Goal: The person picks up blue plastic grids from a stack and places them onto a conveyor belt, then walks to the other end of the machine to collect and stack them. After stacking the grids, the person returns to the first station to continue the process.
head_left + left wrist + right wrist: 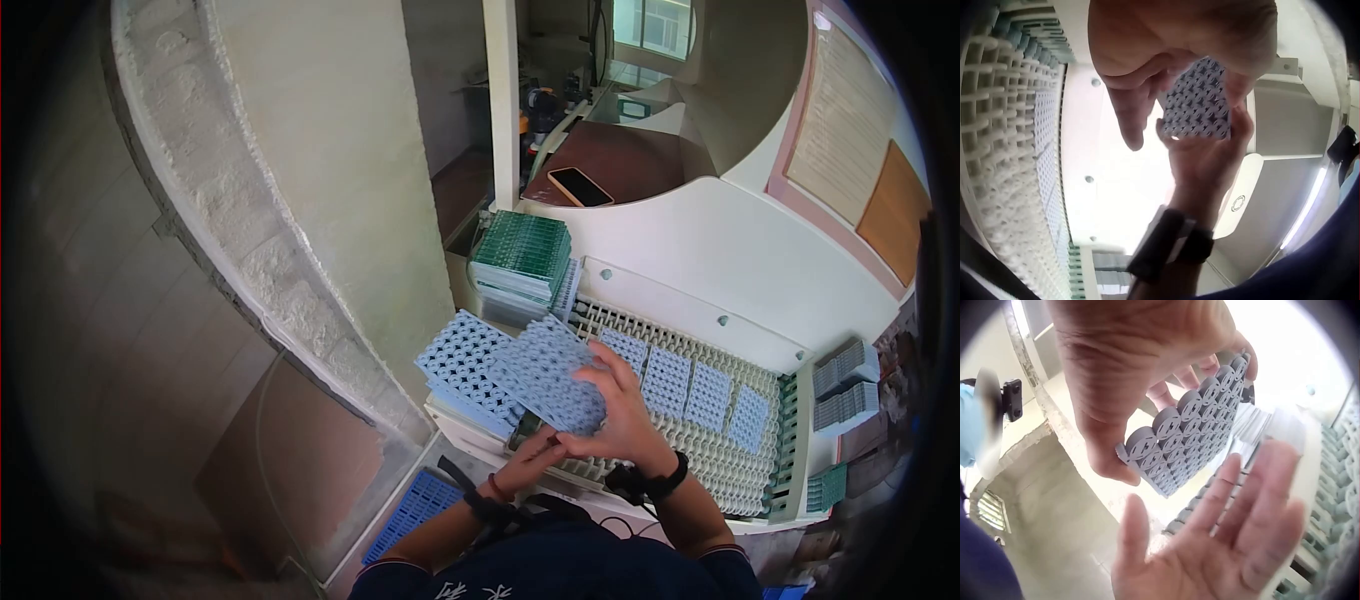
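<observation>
Head view: R hand (625,420) is pinching blue grid panel (550,375) by its edges nr blue stack (463,362), L hand (530,460) is hovering beside w/ fingers spread, prob. best keeping grip edge-only.

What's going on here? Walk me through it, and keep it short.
A person's right hand grips a blue-gray perforated panel by opposite edges, between thumb and fingers. The left hand is open close to it. Four similar panels lie in a row on the cream belt. Light blue panels are piled to the left, with a green-topped stack behind.
</observation>
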Tool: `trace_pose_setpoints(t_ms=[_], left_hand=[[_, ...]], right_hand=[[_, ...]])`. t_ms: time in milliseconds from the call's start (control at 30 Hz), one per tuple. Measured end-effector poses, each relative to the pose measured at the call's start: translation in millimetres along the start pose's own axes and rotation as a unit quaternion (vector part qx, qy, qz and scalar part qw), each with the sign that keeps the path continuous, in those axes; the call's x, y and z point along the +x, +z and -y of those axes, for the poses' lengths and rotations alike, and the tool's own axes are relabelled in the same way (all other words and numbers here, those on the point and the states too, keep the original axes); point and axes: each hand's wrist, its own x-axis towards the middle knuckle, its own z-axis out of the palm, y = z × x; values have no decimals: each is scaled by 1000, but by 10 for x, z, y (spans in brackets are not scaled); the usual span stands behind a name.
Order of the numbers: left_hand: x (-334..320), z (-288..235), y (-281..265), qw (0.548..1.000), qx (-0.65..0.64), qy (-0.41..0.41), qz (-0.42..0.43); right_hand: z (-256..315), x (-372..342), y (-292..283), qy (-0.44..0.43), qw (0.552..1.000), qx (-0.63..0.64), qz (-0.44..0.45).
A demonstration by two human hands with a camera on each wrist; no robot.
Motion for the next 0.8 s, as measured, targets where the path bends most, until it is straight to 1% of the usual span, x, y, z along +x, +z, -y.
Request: trace_pose_setpoints(t_ms=[33,67,100,167,200,233,267,300,333,367,433,467,500,567,600,633,700,733,800], left_hand=[[16,-27,37,996,-88,18,11],[50,-53,96,982,-179,31,54],[75,-10,126,982,-180,25,60],[136,90,185,973,-229,-17,-9],[168,5,228,973,-209,-81,-48],[181,66,206,973,-210,-91,-35],[199,191,156,993,-90,-68,-46],[242,298,133,997,31,-40,-54],[301,343,157,981,-153,-60,-100],[316,353,147,982,-152,-72,-88],[335,279,61,944,-261,-157,-129],[343,261,62,939,-265,-171,-140],[342,259,55,938,-264,-180,-134],[302,264,32,946,-219,-205,-123],[294,288,27,948,-203,-215,-117],[284,301,35,948,-202,-218,-116],[260,314,53,951,-172,-234,-109],[249,305,64,950,-171,-236,-110],[236,282,81,945,-172,-249,-125]], right_hand=[[-40,-124,-24,10,1000,-3,-22],[-70,-250,-25,16,999,-21,-41],[-89,-370,0,22,998,-22,-46],[-149,-608,60,72,994,-55,-68],[-194,-712,121,87,991,-68,-75],[-197,-785,144,99,989,-75,-85],[-188,-845,160,116,987,-82,-75],[-190,-893,163,133,985,-89,-66],[-206,-941,157,155,985,-39,-61],[-257,-1011,153,169,982,-42,-71],[-399,-1159,183,226,956,127,-135],[-503,-1245,202,236,953,126,-144],[-639,-1343,217,301,930,155,-144],[-869,-1531,266,421,870,216,-136],[-896,-1574,274,445,826,318,-135],[-910,-1625,244,447,825,319,-137],[-901,-1689,168,489,800,346,-24],[-899,-1720,179,478,811,335,-32],[-885,-1747,129,476,808,344,-38]])
